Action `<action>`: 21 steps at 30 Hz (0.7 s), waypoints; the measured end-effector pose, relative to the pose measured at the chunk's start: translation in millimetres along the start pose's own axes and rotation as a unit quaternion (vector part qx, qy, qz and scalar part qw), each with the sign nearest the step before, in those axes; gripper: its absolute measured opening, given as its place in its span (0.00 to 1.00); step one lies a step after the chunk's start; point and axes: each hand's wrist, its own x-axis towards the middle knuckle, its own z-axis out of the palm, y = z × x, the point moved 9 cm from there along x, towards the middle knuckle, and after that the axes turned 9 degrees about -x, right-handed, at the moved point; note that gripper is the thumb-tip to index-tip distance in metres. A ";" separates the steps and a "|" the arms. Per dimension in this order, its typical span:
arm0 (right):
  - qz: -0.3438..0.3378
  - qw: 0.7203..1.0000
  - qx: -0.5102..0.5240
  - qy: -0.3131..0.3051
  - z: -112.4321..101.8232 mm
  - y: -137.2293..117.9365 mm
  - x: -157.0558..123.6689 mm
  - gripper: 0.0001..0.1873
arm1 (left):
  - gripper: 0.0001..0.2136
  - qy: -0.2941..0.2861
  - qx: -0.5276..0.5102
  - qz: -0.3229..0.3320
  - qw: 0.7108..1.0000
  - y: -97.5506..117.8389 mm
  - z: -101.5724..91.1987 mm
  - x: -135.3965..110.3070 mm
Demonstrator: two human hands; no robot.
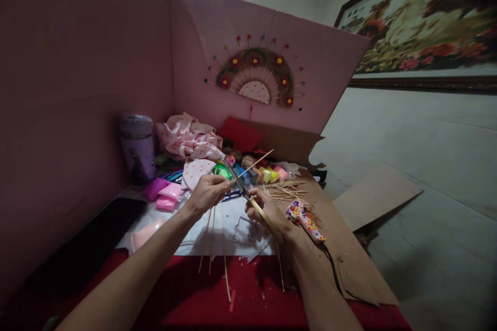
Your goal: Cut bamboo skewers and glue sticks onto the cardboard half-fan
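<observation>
My left hand (pixel 212 194) pinches a thin bamboo stick (pixel 261 159), which slants up to the right. In my right hand (pixel 266 207) is a cutting tool with a long metal blade (pixel 239 180) and a yellowish handle (pixel 261 211). The blade crosses the stick just beyond my left fingertips; whether it is a knife or scissors I cannot tell. Below the hands, several loose sticks (pixel 226 276) lie over white paper and the red cloth. A pile of more sticks (pixel 285 190) sits past my right hand. Between the hands shows a blue oval item (pixel 232 196).
A flower-patterned glue gun (pixel 306 221) with a black cord rests on cardboard (pixel 349 264) at right. Pink clay packs (pixel 169 200), crumpled dotted fabric (pixel 186 137) and a purple tumbler (pixel 137 147) stand left. A half-round decoration (pixel 255 62) is on the pink back panel.
</observation>
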 end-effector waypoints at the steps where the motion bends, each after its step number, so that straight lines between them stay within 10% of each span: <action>1: -0.005 1.000 -0.003 -0.002 0.0 -0.4 -0.1 0.27 | 0.17 -0.001 0.002 0.001 1.000 0.2 0.1 0.0; 21: 0.043 0.998 -0.006 0.050 4.2 1.3 -1.5 0.28 | 0.13 -0.002 0.076 0.086 0.993 2.5 -11.8 8.0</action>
